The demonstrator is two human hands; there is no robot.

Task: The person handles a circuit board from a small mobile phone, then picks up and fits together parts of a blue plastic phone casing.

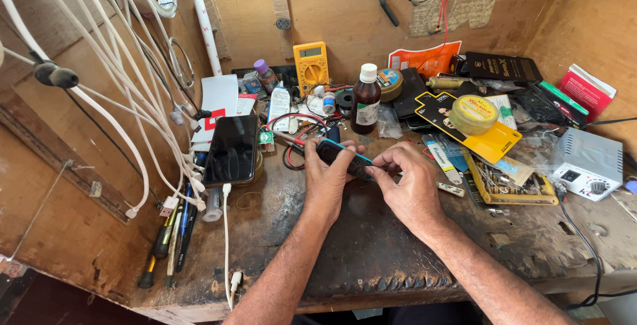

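**Worn wooden worktop, small handset held in both hands**

Item 1. Small dark handset [344,158]: slim, oblong, black casing with a blue-green edge. It sits tilted over the middle of the worktop [371,252], lifted between both hands.

Item 2. Left hand [326,180]: bare, back upward, fingers curled round the handset's left end, thumb laid along its top. Forearm runs up from the lower edge of the view.

Item 3. Right hand [411,186]: bare, knuckles bent, thumb and forefinger pinched narrow against the handset's right end. Forearm comes in from the lower right.

Item 4. Worktop: dark, scarred, stained wood, front edge chipped; raw plywood walls behind and at the sides.

Item 5. Smartphone [231,150]: flat glossy black slab, lying left of the hands, a white cable [225,245] running from its lower end toward the front edge.

Item 6. Brown bottle [365,99]: glass-like, white cap, pale label, upright behind the hands.

Item 7. Yellow multimeter [310,66]: boxy plastic, leaning at the back wall.

Item 8. Round yellow tape roll [473,114]: resting on a yellow and black card, right of the bottle.

Item 9. Grey box with dial [589,163]: squared casing, far right.

Item 10. Screwdrivers [166,245]: a slim cluster at the left front edge.

Item 11. White cables [126,99]: a smooth bundle hanging across the left wall.
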